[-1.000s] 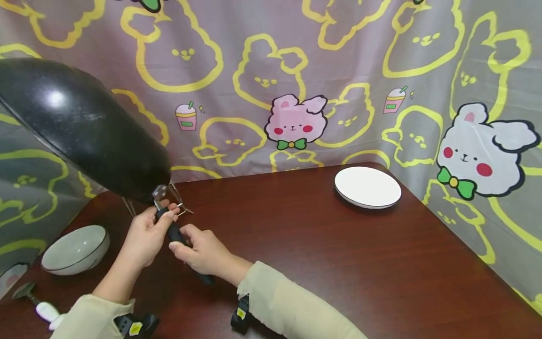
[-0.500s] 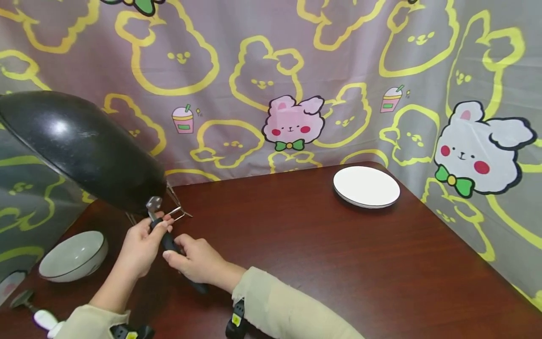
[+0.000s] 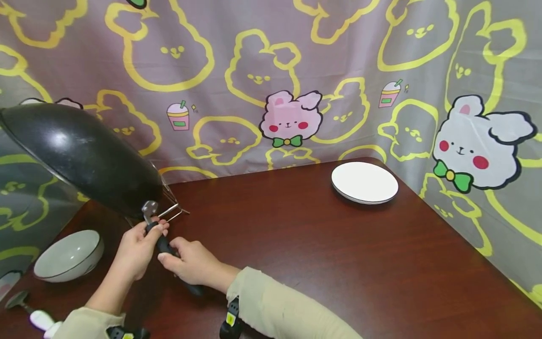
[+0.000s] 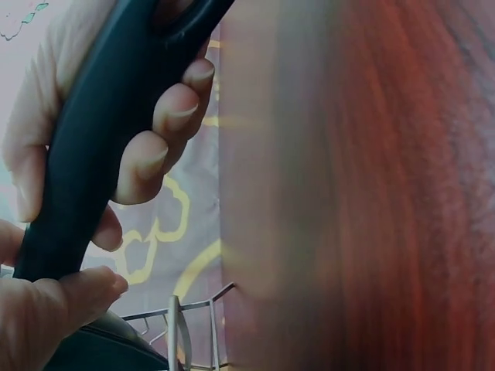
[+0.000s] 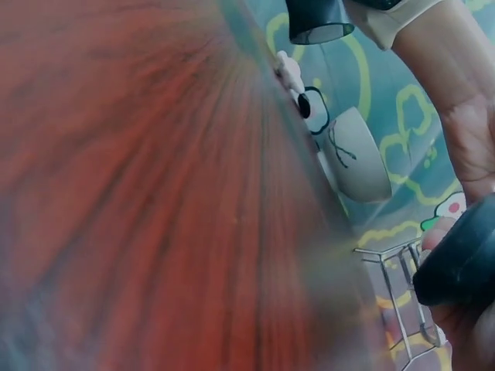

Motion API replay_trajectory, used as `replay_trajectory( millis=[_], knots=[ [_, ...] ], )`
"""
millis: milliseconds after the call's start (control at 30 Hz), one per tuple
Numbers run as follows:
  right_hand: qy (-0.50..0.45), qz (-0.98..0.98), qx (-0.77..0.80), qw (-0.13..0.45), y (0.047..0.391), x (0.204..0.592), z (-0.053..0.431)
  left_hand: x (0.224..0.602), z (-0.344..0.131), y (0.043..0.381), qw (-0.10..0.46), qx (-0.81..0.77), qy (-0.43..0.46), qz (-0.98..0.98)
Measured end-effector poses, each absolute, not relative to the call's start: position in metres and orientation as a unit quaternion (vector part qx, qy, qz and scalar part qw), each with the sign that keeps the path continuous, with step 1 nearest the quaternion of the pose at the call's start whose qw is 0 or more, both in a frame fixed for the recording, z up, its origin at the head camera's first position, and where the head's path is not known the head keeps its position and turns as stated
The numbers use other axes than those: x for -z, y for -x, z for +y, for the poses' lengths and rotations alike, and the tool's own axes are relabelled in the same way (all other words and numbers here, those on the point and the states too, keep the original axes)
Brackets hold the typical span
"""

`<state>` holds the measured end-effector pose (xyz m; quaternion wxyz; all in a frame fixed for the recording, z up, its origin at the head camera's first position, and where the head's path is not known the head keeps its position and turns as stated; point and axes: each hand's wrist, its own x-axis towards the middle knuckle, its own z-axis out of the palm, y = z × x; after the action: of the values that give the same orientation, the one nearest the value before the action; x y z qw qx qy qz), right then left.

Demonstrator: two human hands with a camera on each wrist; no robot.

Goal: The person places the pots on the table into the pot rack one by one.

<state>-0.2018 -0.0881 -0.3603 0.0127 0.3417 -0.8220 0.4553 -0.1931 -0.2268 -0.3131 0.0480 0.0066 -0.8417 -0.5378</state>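
Observation:
A black wok [image 3: 84,155] hangs tilted at the left in the head view, its rounded underside toward me. From its metal bracket [image 3: 149,209] a black handle [image 3: 164,246] slopes down to the right. My left hand [image 3: 137,249] pinches the handle close to the bracket. Farther down, my right hand [image 3: 192,263] grips it, with the handle's end sticking out below. In the left wrist view fingers curl round the black handle [image 4: 100,131]. Below and behind the wok stands a metal wire rack [image 3: 168,210], mostly hidden; I cannot tell whether they touch.
A pale bowl [image 3: 69,256] with a dark rim sits on the brown table [image 3: 288,245] at the left. Near it lies a utensil with a white handle [image 3: 41,320] and a metal head. A white plate [image 3: 365,182] stands far right. Patterned curtains [image 3: 237,155] border the table.
The wok has come down at the left, nearer the rack, with both hands moving slightly down and left along with it. Both hands keep hold of the handle.

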Motion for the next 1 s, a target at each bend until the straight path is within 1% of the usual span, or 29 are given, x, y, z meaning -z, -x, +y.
replay_trajectory(
  millis=[233,433,667,833,1000],
  knots=[
    [-0.329,-0.822,-0.464,-0.008,0.203,0.362,-0.092,0.317,-0.230,0.195,0.033,0.537,-0.021,-0.843],
    [-0.320,-0.829,-0.459,-0.015,0.204,0.363,-0.095,0.319,-0.233,0.200,0.036,0.525,-0.022,-0.850],
    [-0.315,-0.838,-0.444,-0.032,0.206,0.374,-0.098,0.328,-0.233,0.202,0.034,0.528,-0.026,-0.848],
    [-0.302,-0.820,-0.483,-0.058,0.207,0.378,-0.101,0.331,-0.234,0.205,0.049,0.517,-0.022,-0.854],
    [-0.291,-0.814,-0.498,-0.070,0.208,0.377,-0.103,0.330,-0.234,0.206,0.055,0.526,-0.012,-0.849]
  ],
)
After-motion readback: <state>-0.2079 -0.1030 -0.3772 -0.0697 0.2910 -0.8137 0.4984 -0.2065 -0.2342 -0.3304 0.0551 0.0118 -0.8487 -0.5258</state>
